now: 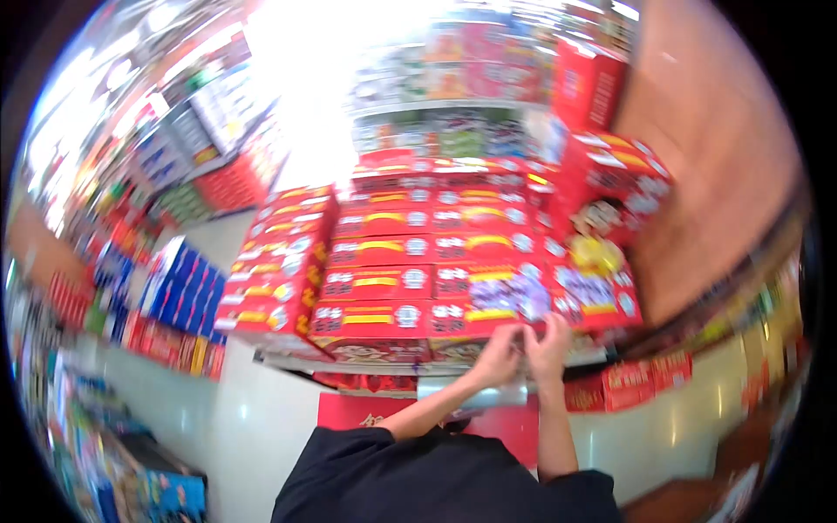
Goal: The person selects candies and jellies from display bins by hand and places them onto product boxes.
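Left hand (499, 357): Hangs before the front edge of the stacked boxes, fingers curled inward, just beside the right hand; too blurred to make out a grip on anything.
Right hand (547, 350): Points fingers up and inward below the purple packet; bends them loosely, with any held item impossible to make out.
Purple packet (530, 298): Lies on the red cartons in the right-hand part of the front rows, just beyond the fingertips; contact too blurred to judge.
Second purple packet (586, 288): Lies farther right on the same display, near the first.
Red cartons (375, 283): Stand in rows, tops printed with white characters and yellow arcs.
Left stack (270, 261): Stands at the left end of the display, beside the middle rows, in matching red.
Cartoon-printed carton (610, 183): Stands at the right rear, next to a wood-toned pillar (715, 148), with a yellow shape (597, 254) at its lower front.
Red panel (349, 411): Shows below the display, between it and the black shirt (436, 479).
Blue boxes (183, 288): Sit well apart on the left, above the pale floor (253, 418).
Rear shelves (453, 105): Hold colourful packs, washed out by glare.
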`<state>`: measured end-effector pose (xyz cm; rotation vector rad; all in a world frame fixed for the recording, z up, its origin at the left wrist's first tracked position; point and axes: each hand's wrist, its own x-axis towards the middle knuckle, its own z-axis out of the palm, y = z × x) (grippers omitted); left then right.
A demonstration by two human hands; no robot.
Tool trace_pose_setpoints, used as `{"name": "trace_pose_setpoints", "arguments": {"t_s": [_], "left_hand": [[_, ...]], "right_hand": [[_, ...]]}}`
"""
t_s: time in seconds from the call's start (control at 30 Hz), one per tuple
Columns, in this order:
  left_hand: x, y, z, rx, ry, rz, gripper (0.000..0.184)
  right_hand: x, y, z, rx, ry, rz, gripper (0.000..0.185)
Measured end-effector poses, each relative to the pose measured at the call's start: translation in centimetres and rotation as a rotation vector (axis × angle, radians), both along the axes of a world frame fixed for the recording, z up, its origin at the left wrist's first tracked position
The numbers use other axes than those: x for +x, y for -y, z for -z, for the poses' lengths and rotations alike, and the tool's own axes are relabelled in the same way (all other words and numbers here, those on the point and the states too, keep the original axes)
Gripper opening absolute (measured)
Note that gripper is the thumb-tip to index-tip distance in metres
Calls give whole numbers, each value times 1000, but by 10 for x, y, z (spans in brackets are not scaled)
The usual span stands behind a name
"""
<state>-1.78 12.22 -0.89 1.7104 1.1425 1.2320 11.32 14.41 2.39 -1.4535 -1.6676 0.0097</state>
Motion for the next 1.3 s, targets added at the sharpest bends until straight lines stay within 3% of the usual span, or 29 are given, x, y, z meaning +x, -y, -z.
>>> {"name": "trace_pose_setpoints", "arguments": {"t_s": [0.07,0.2,0.27,0.33,0.4,0.5,0.6,0.63,0.7,0.73,0.8,0.87,0.97,1.07,1.1,1.17,1.23,1.3], "left_hand": [[-2,-11,1,119,-38,-44,50],[-7,-14,3,-95,203,63,49],[-15,-17,-5,-87,184,101,48],[-15,-21,-2,-66,149,103,47],[-19,-18,-12,-214,264,157,48],[-19,-20,6,-128,147,148,44],[-25,-8,8,-366,370,174,37],[-29,-1,4,-294,362,100,35],[-33,13,-9,-154,337,-26,33],[-38,23,-25,-241,407,-42,34],[-47,45,-53,-410,547,-68,37],[-40,60,-45,-351,603,-187,41],[-36,97,-37,-240,533,-414,46],[-26,144,-26,-360,519,-518,50],[-15,149,-4,-383,651,-615,50],[-11,181,4,-389,588,-685,51],[-2,222,-19,-361,629,-812,48],[2,246,12,-293,466,-943,45]], "right_hand": [[-2,-17,-5,-49,43,5,40],[6,-37,4,-168,68,-63,30],[5,-39,-5,-335,41,-9,26],[13,-44,-2,-281,24,-31,22],[22,-56,7,-166,34,19,21],[28,-71,7,-92,57,86,25],[40,-87,20,-39,-21,169,38],[31,-87,13,87,45,169,36],[2,-82,0,347,-128,-287,36],[-14,-80,-8,478,-221,-514,37],[-33,-60,-20,246,-296,-708,36],[-43,-15,-25,-468,-221,-606,34],[-57,28,-4,-612,-561,-842,21],[-53,63,-7,-730,-431,-979,20],[-54,80,-17,-726,-300,-948,20],[-51,105,-22,-599,-100,-1084,22],[-50,124,-17,-576,78,-1170,23],[-48,141,-14,-616,158,-1280,24]]}}
